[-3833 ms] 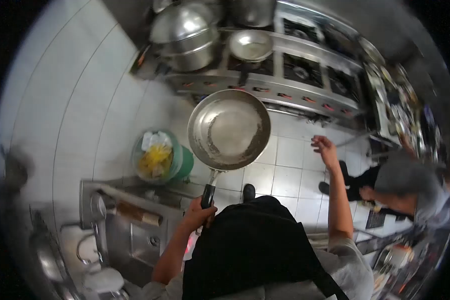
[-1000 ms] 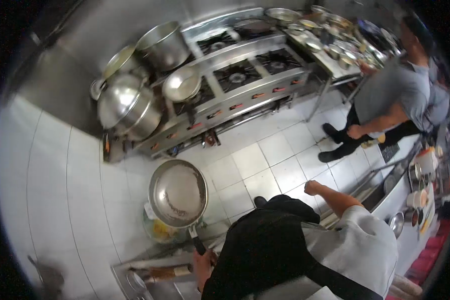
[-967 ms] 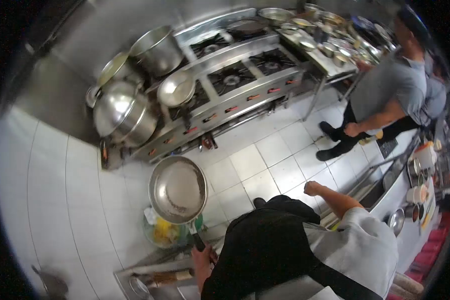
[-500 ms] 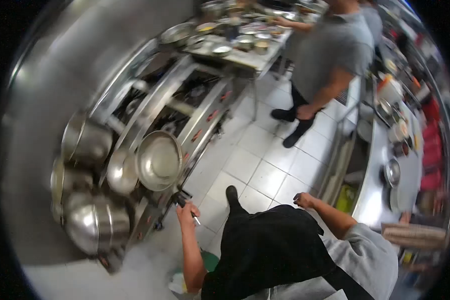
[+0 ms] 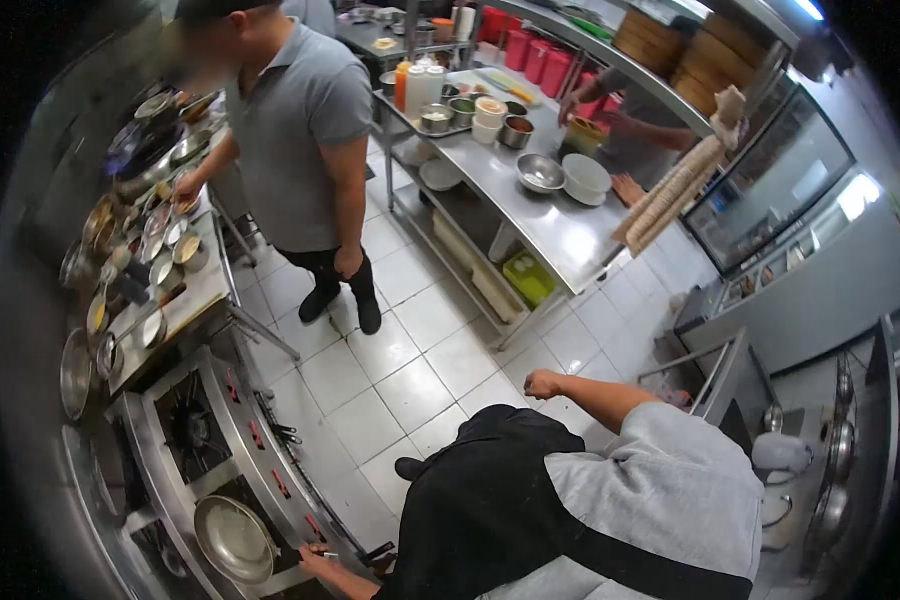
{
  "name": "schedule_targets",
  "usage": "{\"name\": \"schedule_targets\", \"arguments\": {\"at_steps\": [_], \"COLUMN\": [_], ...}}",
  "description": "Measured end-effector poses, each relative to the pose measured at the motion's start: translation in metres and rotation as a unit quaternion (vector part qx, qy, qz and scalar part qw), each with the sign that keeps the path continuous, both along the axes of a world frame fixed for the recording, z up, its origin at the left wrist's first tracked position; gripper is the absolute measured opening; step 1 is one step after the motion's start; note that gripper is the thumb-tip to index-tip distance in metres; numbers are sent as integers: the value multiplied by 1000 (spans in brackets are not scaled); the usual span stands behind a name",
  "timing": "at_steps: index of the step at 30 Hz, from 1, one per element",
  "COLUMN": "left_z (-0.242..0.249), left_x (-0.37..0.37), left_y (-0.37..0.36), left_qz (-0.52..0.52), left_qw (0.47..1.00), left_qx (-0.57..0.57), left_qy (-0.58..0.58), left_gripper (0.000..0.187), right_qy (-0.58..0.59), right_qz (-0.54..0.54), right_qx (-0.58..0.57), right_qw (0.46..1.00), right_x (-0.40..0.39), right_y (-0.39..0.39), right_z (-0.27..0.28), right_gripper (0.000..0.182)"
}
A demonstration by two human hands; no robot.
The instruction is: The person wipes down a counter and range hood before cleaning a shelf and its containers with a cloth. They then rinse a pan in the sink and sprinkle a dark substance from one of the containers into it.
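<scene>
A wide silver frying pan point(image 5: 235, 540) rests on the stove at the lower left, its inside facing up. My left hand point(image 5: 316, 558) is wrapped round the pan's handle, whose pale end sticks out past my fingers. Out in front of my apron, above the tiled floor, my right hand point(image 5: 543, 384) is closed in a fist. What it holds, if anything, is hidden.
The stove point(image 5: 240, 440) has open burners and red knobs. Beyond it, a co-worker point(image 5: 295, 130) stands beside a table point(image 5: 195, 315) crowded with bowls. A steel counter point(image 5: 500, 190) holds squeeze bottles point(image 5: 417, 92), a metal bowl point(image 5: 541, 173) and stacked plates point(image 5: 585, 178).
My view has swung right, bringing the counter and fridge into sight. My left hand stays on the frying pan's handle. My right hand is still closed, with the arm stretched forward.
</scene>
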State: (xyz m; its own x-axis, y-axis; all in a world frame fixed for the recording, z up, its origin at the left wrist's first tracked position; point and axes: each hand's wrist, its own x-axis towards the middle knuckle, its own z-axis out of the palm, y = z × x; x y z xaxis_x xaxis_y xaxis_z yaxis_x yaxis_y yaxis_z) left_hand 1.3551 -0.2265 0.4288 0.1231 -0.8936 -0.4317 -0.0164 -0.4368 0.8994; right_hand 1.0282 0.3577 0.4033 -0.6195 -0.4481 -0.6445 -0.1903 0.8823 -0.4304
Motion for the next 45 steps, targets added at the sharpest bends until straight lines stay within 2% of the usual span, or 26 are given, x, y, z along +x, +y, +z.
{"name": "schedule_targets", "arguments": {"at_steps": [2, 3, 4, 5, 6, 8, 9, 10, 12, 14, 16, 17, 18, 20, 21, 23, 24, 25, 26, 27, 28, 31, 35, 39, 43, 45], "left_z": [-3, -17, -23, -30, -19, 3, -19, 17, 6, -11, -28, -3, -33, -93, -79, -70, -61, -57, -55, -54, -55, -56, -54, -59, -76, -92], "left_x": [-4, 1, 4, 8, 5, -14, -6, -20, 1, 10, 24, 18, 36, 71, 64, 47, 35, 26, 19, 14, 11, 8, 15, 44, 37, 38], "left_y": [-16, -27, -36, -41, -35, -19, -31, -22, -38, -44, -52, -32, -44, -68, -50, -13, 6, 24, 42, 59, 76, 125, 172, 198, 213, 201], "left_qz": [-12, -14, -15, -45, -48, -19, -43, -55, -136, -114, -64, -67, -71, -79, -92, -115, -129, -145, -163, -181, -202, -259, -321, -362, -281, -185], "left_qw": [1000, 1000, 1000, 999, 999, 999, 997, 991, 976, 981, 975, 980, 972, 939, 955, 968, 967, 965, 961, 955, 947, 919, 881, 861, 892, 925], "left_qx": [7, 15, 23, 6, 6, 19, 47, 62, 153, 156, 196, 167, 166, 175, 175, 194, 207, 215, 224, 236, 245, 277, 301, 301, 326, 332], "left_qy": [5, -1, -7, 8, 10, -30, -39, -101, -67, -16, 83, 86, 153, 285, 221, 112, 76, 47, 17, -11, -38, -111, -172, -190, -136, -14], "left_gripper": [20, 19, 26, 29, 29, 33, 36, 32, 42, 47, 44, 51, 52, 56, 55, 53, 52, 52, 51, 50, 49, 46, 42, 39, 36, 38], "right_qy": [-30, -55, -81, -157, -156, -19, -149, -131, -128, -116, -148, -134, -69, 125, 293, 295, 517, 542, 683, 659, 769, 782, 631, 554, 579, 595], "right_qz": [82, 108, 136, -5, -8, 223, -72, -78, -93, -79, -186, -188, -186, -122, -63, -192, -136, -203, -124, -168, -138, -103, -102, 6, 58, 65], "right_qx": [35, 42, 49, 111, 110, -11, 38, 42, 35, 54, -35, -86, -188, -248, -248, -286, -278, -258, -209, -168, -112, 38, 199, 307, 289, 279], "right_qw": [996, 992, 986, 981, 982, 975, 986, 987, 987, 989, 971, 969, 962, 953, 921, 891, 798, 773, 689, 714, 614, 613, 743, 774, 760, 750], "right_x": [27, 38, 41, 49, 53, 58, 59, 59, 48, 24, -11, -36, -64, -128, -169, -247, -278, -312, -349, -362, -415, -511, -608, -697, -710, -705], "right_y": [10, 33, 18, 13, 15, 24, 9, 2, -10, -20, -30, -32, -31, -44, -39, -26, -22, -16, -3, -3, 19, 73, 129, 180, 173, 161], "right_z": [-14, -67, -54, -35, -37, -46, -32, -24, -16, 5, 39, 60, 80, 197, 237, 338, 381, 424, 460, 500, 510, 538, 546, 543, 546, 545], "right_gripper": [29, 28, 28, 27, 27, 25, 28, 34, 38, 42, 45, 46, 35, 38, 39, 37, 31, 31, 32, 34, 35, 33, 23, 26, 25, 25]}}
